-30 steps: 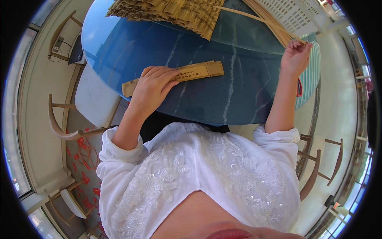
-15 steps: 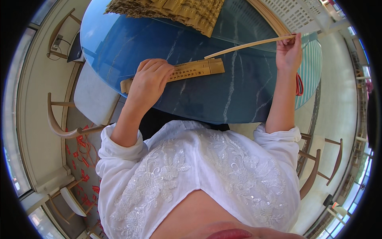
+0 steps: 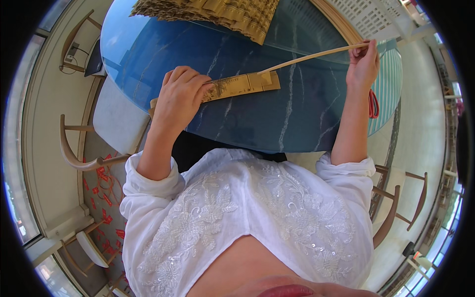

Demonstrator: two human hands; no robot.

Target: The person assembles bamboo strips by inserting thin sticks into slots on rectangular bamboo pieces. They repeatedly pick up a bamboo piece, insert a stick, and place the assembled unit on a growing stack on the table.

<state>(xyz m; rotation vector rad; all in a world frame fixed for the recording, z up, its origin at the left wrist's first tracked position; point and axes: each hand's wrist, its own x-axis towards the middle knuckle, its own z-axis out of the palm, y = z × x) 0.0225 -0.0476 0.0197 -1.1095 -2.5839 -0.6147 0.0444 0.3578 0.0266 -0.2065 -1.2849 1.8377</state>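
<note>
A narrow brown paper sleeve [image 3: 242, 85] lies slanted on the dark blue table, its face carrying a dark printed picture. My left hand [image 3: 180, 91] is closed over its left part, thumb and fingers pinching the paper. My right hand [image 3: 363, 64], raised at the table's right side, pinches the far end of a long pale wooden chopstick [image 3: 311, 57]. The chopstick's other tip meets the sleeve close to its right end, by a small flap; how far it goes in, if at all, I cannot tell.
A thick fanned pile of brown paper sleeves [image 3: 213, 15] covers the table's far side. Long pale sticks [image 3: 341, 20] lie at the far right beside a white perforated basket [image 3: 371, 20]. A red looped cord [image 3: 373, 104] rests near my right forearm. Wooden chairs [image 3: 71, 143] stand around.
The sleeve's visible face now shows a dark picture where lettering was. The chopstick's tip has come down onto the sleeve's right part. My right hand has shifted slightly right.
</note>
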